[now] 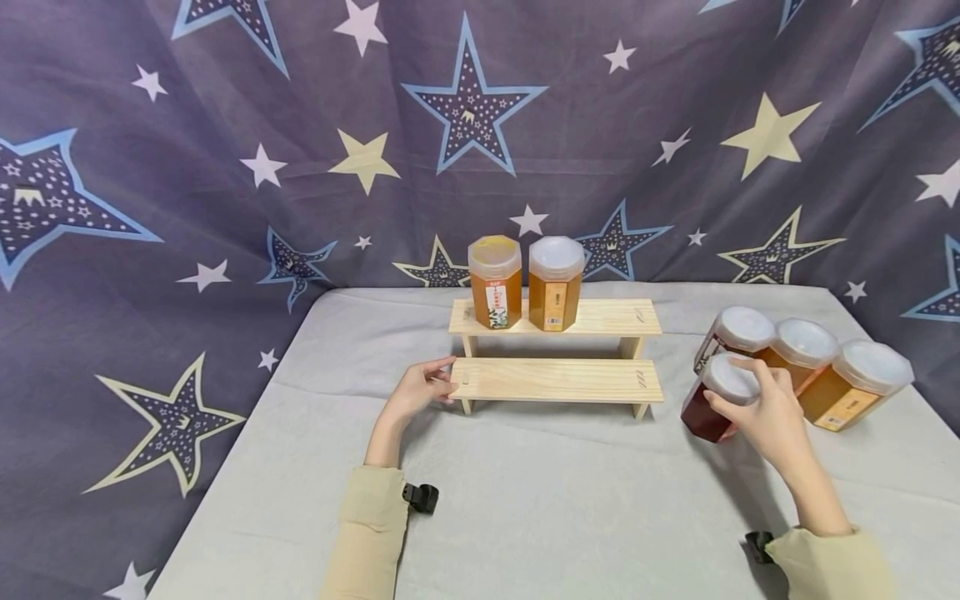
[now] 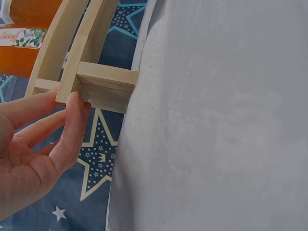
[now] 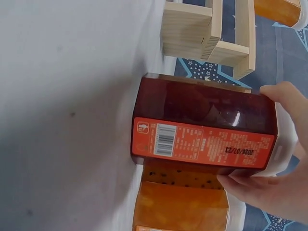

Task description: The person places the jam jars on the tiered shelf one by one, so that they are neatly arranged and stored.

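Observation:
My right hand (image 1: 772, 412) grips a dark red jar (image 3: 202, 106) by its white lid, thumb on one side and fingers on the other. The jar tilts slightly at the right of the table, and its orange label with a barcode shows in the right wrist view. On the left, my left hand (image 1: 416, 390) pinches the left end of the lower step of a two-step wooden shelf (image 1: 555, 380), its fingertips at the board's corner in the left wrist view. Two amber jars, one with a flowered label (image 1: 496, 292) and one with a plain tan label (image 1: 555, 287), stand on the upper step.
Beside the gripped jar stand another dark jar (image 1: 738, 329), an amber jar (image 1: 806, 346) and a further amber jar (image 1: 855, 383), close together. A grey cloth (image 1: 555, 508) covers the table. Behind it hangs a star-patterned curtain (image 1: 570, 158).

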`<state>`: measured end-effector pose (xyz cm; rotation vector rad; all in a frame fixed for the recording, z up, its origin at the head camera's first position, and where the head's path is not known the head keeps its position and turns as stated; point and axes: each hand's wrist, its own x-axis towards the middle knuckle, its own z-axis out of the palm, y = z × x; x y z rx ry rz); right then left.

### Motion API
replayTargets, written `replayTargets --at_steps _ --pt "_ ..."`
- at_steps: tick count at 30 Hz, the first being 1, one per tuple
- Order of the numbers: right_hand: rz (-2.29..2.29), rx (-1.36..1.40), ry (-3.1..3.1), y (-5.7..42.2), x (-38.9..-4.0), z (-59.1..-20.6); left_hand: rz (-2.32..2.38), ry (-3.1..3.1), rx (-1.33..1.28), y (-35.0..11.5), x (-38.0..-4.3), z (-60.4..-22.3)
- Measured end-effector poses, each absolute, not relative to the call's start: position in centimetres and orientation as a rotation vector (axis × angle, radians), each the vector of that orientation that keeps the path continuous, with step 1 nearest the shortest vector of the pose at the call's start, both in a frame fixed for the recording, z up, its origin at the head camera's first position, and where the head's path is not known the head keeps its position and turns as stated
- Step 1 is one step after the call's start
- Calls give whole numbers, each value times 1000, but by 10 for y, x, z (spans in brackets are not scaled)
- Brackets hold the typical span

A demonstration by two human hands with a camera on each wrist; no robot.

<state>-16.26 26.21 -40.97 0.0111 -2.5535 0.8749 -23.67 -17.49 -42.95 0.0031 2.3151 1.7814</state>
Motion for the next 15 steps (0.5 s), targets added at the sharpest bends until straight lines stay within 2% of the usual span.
replayTargets --at_steps 15 --pt "870 -29 -2540 261 -164 -413 1778 2318 44 -175 -235 -427"
